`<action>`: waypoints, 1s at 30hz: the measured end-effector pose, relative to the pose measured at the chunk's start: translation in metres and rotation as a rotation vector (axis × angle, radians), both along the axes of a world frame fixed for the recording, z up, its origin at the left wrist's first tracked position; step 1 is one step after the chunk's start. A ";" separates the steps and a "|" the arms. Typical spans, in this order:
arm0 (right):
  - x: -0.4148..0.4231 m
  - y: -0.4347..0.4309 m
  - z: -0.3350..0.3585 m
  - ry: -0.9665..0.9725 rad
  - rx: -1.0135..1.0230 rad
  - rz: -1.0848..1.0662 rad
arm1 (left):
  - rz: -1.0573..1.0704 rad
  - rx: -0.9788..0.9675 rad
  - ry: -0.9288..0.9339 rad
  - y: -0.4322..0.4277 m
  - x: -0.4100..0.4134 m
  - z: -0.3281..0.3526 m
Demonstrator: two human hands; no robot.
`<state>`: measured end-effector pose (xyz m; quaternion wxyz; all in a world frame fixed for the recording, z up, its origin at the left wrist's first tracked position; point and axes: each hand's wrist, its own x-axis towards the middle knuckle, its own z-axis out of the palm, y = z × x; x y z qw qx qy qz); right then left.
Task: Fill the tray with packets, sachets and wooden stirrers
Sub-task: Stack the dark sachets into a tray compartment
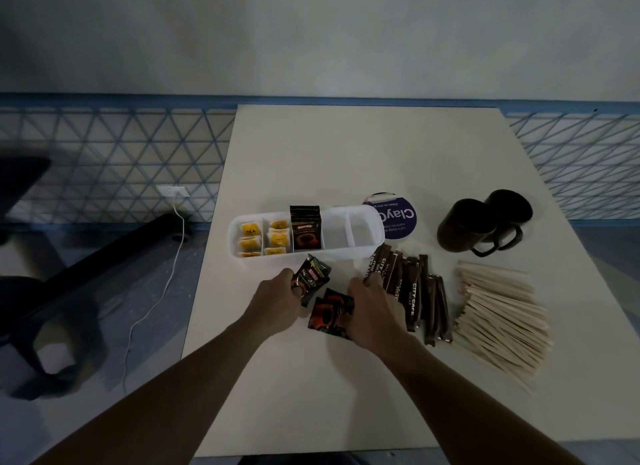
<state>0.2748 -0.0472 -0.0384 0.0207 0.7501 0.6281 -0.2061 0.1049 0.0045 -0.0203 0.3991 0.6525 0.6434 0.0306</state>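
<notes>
From my remote seat I see the white tray (363, 231) lying crosswise at the middle of the pale worktop (346, 153), its long axis running from 9 to 3 o'clock. Yellow tea sachets (251, 238) fill the two compartments at its 9 o'clock end. In the next compartment a row of standing packets (305, 231) marked Kopiko is set upright.

The left hand (277, 300) sits at 6 o'clock of the tray, just short of its near wall. Its grip is clamped on a small bunch of coffee packets (311, 279), which tilt up toward 1 o'clock.

The right hand (372, 309) is just beside it at 3 o'clock, knuckles up. It lies over loose packets (329, 317) flat on the worktop, and its fingertips reach the near end of the brown stick sachets (412, 291). I cannot tell whether this grip is closed on anything, since the back of the hand hides the fingers.

The stick sachets lie in a rough row at 5 o'clock of the tray. The wooden stirrers (502, 319) are heaped further out at 4 o'clock, well apart from the tray.

Two dark mugs (464, 229) stand touching at 3 o'clock of the tray. A purple disc (401, 219) lies partly behind the tray's 3 o'clock end. A white cable (156, 309) trails over the floor at 9 o'clock.
</notes>
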 end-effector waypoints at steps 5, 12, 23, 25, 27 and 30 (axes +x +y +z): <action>0.005 0.001 0.007 0.043 0.010 0.087 | 0.040 -0.008 -0.013 -0.002 -0.003 0.002; 0.018 0.017 0.029 0.224 0.026 0.178 | 0.064 -0.114 -0.091 0.000 0.001 0.009; 0.019 0.033 0.043 0.417 0.152 0.088 | 0.050 -0.198 -0.361 -0.003 0.007 0.018; 0.020 0.036 0.042 0.399 0.144 0.088 | 0.064 -0.212 -0.391 -0.004 0.007 0.018; 0.020 0.040 0.041 0.337 0.143 0.127 | 0.040 -0.223 -0.392 -0.005 0.006 0.020; 0.014 0.045 0.041 0.321 0.158 0.190 | -0.099 -0.186 -0.314 -0.005 0.007 0.020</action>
